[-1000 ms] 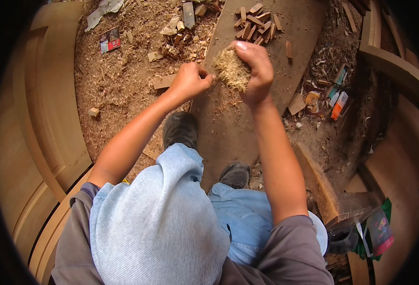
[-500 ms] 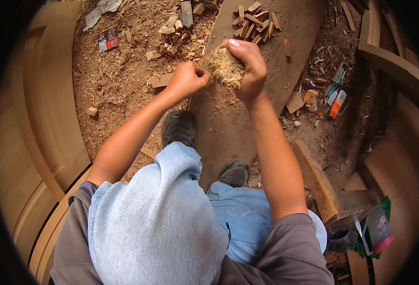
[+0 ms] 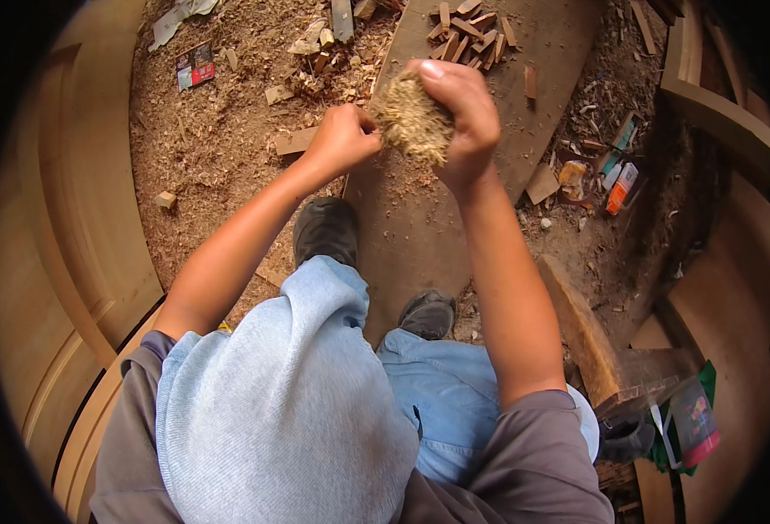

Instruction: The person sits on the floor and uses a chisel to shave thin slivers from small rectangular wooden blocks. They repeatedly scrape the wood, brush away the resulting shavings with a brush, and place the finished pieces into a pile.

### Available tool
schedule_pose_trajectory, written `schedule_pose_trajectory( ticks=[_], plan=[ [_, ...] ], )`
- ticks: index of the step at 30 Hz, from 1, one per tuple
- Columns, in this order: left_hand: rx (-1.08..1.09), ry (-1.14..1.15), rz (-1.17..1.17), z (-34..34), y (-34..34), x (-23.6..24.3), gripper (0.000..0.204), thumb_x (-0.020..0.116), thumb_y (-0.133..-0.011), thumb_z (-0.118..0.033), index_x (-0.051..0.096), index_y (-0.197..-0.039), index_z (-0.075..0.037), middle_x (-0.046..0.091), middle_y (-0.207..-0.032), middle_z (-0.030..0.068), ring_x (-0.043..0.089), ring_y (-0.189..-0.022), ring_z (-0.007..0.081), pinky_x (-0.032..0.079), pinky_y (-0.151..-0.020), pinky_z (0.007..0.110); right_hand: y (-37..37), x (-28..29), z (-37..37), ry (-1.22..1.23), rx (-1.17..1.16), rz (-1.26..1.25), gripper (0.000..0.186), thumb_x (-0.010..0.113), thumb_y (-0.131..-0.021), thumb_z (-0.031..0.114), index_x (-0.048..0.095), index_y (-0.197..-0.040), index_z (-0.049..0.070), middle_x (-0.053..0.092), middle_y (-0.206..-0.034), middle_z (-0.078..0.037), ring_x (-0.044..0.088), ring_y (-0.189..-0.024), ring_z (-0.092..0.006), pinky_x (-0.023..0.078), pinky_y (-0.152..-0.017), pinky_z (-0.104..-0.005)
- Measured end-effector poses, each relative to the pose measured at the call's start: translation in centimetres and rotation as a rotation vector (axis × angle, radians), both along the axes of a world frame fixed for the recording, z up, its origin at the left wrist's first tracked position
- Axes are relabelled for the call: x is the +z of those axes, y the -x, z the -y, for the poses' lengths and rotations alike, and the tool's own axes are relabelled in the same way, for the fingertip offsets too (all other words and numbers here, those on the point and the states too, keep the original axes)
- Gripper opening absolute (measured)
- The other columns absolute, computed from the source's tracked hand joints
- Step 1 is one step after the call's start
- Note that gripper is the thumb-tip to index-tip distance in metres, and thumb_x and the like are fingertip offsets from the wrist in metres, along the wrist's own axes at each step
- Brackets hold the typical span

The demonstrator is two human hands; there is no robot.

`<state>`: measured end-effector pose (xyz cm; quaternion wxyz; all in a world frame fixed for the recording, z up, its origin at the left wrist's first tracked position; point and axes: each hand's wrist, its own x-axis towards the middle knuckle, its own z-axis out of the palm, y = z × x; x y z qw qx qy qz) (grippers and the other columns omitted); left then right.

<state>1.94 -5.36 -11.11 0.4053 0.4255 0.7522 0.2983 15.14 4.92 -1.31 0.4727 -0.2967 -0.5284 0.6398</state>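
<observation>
Clump (image 3: 414, 118): pale, shaggy, fibrous; held above the board (image 3: 402, 253), toward its left edge.
Right hand (image 3: 468, 122): closed round the clump from the right, thumb along the top; above the board.
Left hand (image 3: 344, 140): narrow, fingers curled in to the thumb, just beside the clump at the board's left edge; cannot tell whether touching it or pinching anything.
Pile (image 3: 470, 37): small brown wooden pieces, heaped toward the board's far end.
Stray piece (image 3: 530, 81): alone on the board, right of the pile.
Left shoe (image 3: 325, 229): dark, at the board's left edge.
Right shoe (image 3: 428, 314): dark, at the board's near end.
Offcut (image 3: 292, 141): flat, left of the board, partly hidden by the left hand.
Shavings (image 3: 219, 148): strewn on the ground left of the board.
Box (image 3: 621, 189): orange and white, on the dirt right of the board.
Panel (image 3: 96, 175): wooden, well left of the board.
</observation>
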Motion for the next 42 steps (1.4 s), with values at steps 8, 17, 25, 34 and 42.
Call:
schedule_pose_trajectory(
  ticks=[8,17,25,34,42],
  plan=[
    [-0.01,0.166,0.029,-0.4,-0.1,2.2,0.032,0.069,-0.077,-0.022,0.075,-0.086,0.007,0.071,-0.071,0.0221,0.071,-0.063,0.0274,0.056,-0.064,0.037,-0.7,-2.4,0.1,0.051,0.016,-0.095,0.018,0.063,-0.094,0.009,0.068,-0.097,-0.007,0.065,-0.098,-0.012,0.063,-0.087,-0.0152,0.052,-0.081,-0.0271],
    [-0.017,0.13,0.009,-0.3,0.0,1.7,0.031,0.069,-0.076,-0.022,0.075,-0.086,0.007,0.071,-0.072,0.021,0.07,-0.062,0.0267,0.055,-0.063,0.037,-0.5,-3.1,-0.3,-0.282,0.03,-0.049,0.013,0.063,-0.091,0.0,0.071,-0.101,-0.003,0.066,-0.092,-0.012,0.064,-0.082,-0.0201,0.052,-0.078,-0.0279],
    [0.001,0.168,0.024,-0.7,0.0,2.3,0.029,0.068,-0.074,-0.019,0.075,-0.086,0.006,0.071,-0.073,0.0224,0.071,-0.065,0.0275,0.056,-0.065,0.036,-0.7,-2.2,-0.8,0.063,0.182,-0.19,0.01,0.063,-0.09,0.002,0.071,-0.093,-0.002,0.065,-0.08,-0.011,0.063,-0.076,-0.0191,0.05,-0.073,-0.0268],
    [0.003,0.222,0.064,-0.9,0.0,3.3,0.03,0.069,-0.076,-0.022,0.075,-0.085,0.006,0.071,-0.071,0.02,0.071,-0.064,0.0259,0.055,-0.064,0.036,-1.2,-3.4,-0.1,-0.325,0.015,0.125,0.017,0.063,-0.093,0.007,0.07,-0.104,-0.004,0.065,-0.107,-0.016,0.064,-0.094,-0.0195,0.052,-0.086,-0.0289],
    [-0.065,0.36,-0.029,-1.5,0.0,4.2,0.033,0.069,-0.077,-0.025,0.076,-0.084,0.006,0.071,-0.07,0.02,0.071,-0.064,0.0261,0.056,-0.065,0.037,-1.3,-2.7,-0.6,-0.001,0.119,-0.025,0.021,0.06,-0.097,0.015,0.067,-0.1,-0.004,0.065,-0.101,-0.012,0.064,-0.089,-0.016,0.051,-0.086,-0.0268]
  ],
)
